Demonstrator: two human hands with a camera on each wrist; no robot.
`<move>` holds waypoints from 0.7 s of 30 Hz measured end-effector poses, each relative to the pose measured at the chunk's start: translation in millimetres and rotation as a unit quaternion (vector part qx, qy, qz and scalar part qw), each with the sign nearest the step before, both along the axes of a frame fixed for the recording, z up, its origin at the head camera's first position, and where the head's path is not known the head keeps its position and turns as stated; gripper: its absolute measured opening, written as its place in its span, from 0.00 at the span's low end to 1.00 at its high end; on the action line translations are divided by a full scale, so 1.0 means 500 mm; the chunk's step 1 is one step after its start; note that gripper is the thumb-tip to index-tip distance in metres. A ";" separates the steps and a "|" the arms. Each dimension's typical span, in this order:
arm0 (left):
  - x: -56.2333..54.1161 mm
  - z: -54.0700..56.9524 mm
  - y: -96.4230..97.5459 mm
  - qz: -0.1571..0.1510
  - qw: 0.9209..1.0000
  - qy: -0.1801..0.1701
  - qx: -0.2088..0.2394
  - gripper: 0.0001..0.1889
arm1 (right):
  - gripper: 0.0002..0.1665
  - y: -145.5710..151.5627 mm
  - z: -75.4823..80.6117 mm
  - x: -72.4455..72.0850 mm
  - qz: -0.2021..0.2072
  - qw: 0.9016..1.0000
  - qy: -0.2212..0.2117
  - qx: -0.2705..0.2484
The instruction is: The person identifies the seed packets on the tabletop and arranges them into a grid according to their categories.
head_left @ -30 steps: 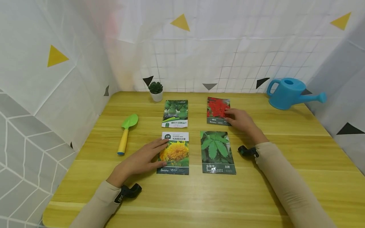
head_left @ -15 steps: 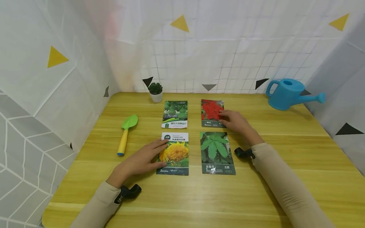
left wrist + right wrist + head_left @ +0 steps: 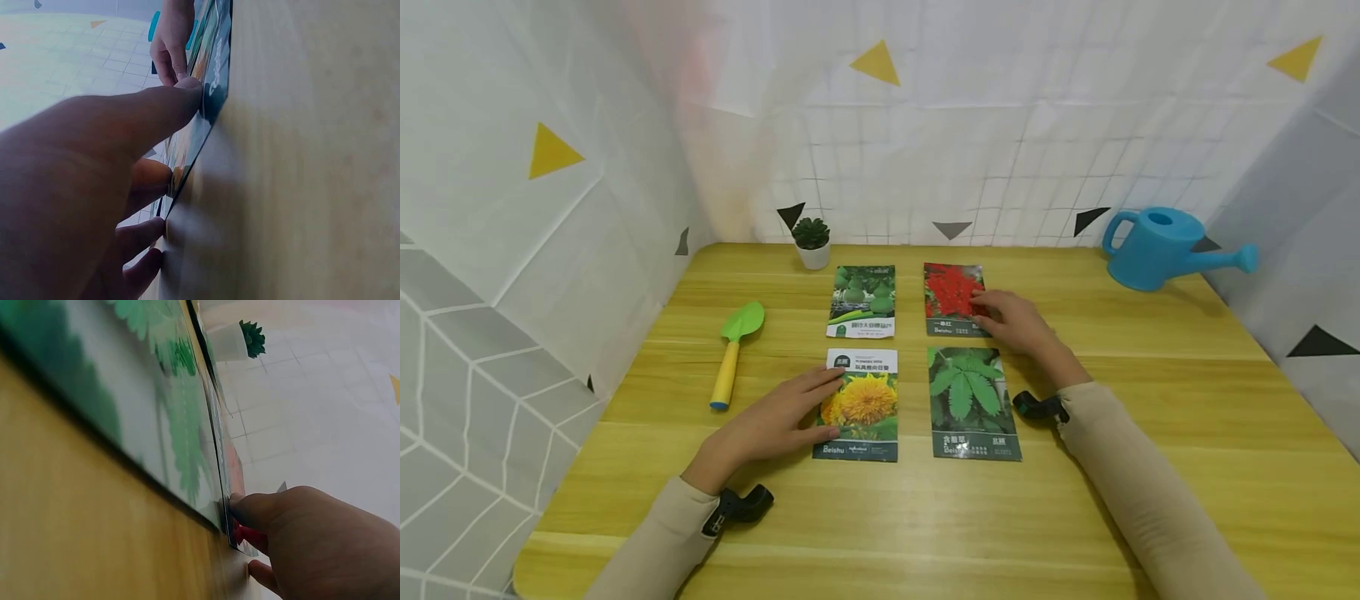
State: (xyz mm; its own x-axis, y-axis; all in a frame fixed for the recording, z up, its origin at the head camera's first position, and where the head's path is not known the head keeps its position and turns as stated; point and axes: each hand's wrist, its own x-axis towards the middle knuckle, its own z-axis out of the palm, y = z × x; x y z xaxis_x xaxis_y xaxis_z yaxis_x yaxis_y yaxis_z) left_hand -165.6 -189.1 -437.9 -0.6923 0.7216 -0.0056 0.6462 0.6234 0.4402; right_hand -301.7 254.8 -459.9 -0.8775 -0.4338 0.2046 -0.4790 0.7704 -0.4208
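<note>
Four seed packets would exceed the count, so several lie flat on the wooden table. My left hand (image 3: 778, 421) rests at the left edge of the yellow-flower seed packet (image 3: 865, 404), thumb and fingertips touching it. At the back, the fingertips and thumb of my right hand (image 3: 1018, 325) press on the right side of the red-flower seed packet (image 3: 951, 292). The right wrist view shows that thumb (image 3: 250, 509) at the packet's edge. Nearer me lies the fern-leaf seed packet (image 3: 970, 396); the green-gourd seed packet (image 3: 861, 292) lies left of the red one.
A toy trowel (image 3: 730, 358) with a green blade and yellow handle lies at the left. Near the back edge stands a small potted succulent (image 3: 812, 243). A blue watering can (image 3: 1157, 246) occupies the back right, and patterned white cloth (image 3: 1060, 108) hangs behind the table.
My right hand has slid the red-flower seed packet to the left and slightly toward me, closer to the green-gourd packet. The left hand has stayed in place.
</note>
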 end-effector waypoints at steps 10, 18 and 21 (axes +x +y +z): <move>0.003 0.003 0.002 -0.001 1.000 0.000 -0.002 0.40 | 0.26 0.006 -0.014 0.005 -0.009 0.999 -0.001 -0.036; 0.002 0.002 0.001 -0.003 1.000 0.005 -0.002 0.40 | 0.22 0.004 -0.014 0.012 -0.023 0.996 -0.007 -0.084; 0.002 0.002 0.001 -0.002 1.000 0.005 -0.003 0.40 | 0.22 0.005 -0.012 0.014 -0.029 0.996 -0.010 -0.087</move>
State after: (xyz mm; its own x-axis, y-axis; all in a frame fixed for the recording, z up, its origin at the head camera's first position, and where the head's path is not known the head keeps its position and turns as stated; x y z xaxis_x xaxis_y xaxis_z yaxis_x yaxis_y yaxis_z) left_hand -164.5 -188.5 -437.1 -0.6892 0.7246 -0.0030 0.6535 0.6234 0.4294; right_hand -294.9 257.1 -466.0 -0.9051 -0.3411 0.2539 -0.4251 0.7110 -0.5601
